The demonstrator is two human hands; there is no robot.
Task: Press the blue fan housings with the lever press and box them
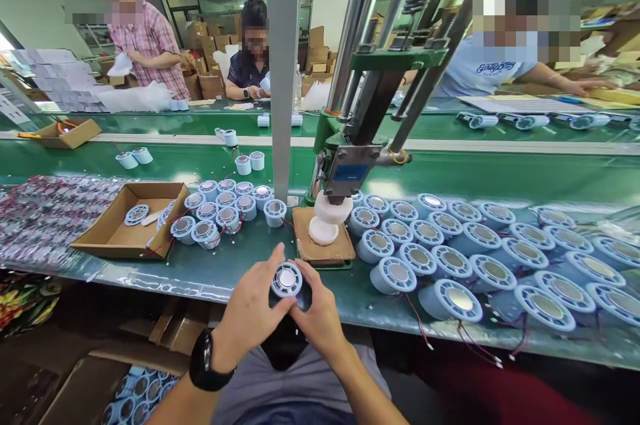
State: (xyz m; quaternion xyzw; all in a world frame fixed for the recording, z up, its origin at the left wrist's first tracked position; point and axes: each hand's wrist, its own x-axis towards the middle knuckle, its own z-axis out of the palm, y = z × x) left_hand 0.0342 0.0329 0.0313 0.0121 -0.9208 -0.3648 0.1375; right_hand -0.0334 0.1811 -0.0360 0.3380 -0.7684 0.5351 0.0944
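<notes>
Between my two hands, at the table's front edge, is a light-blue round housing (287, 278) with a slotted ring and a silver disc on top. My left hand (255, 298), with a black watch at the wrist, curls round its left side. Fingers and thumb of my right hand (319, 308) close on its right side. Just beyond my hands stands a green hand press (353, 172). Its white upper pad (333, 210) hangs over a white round seat (323, 230) on a brown board (340, 251). The underside of the held housing is hidden.
Many similar housings (421, 258) with thin wires stand to the right, a smaller group (226, 200) to the left. A cardboard tray (107, 248) holds loose rings. Wired parts (45, 218) lie far left. A grey post (283, 78) rises beside the press. Three people work across the green line.
</notes>
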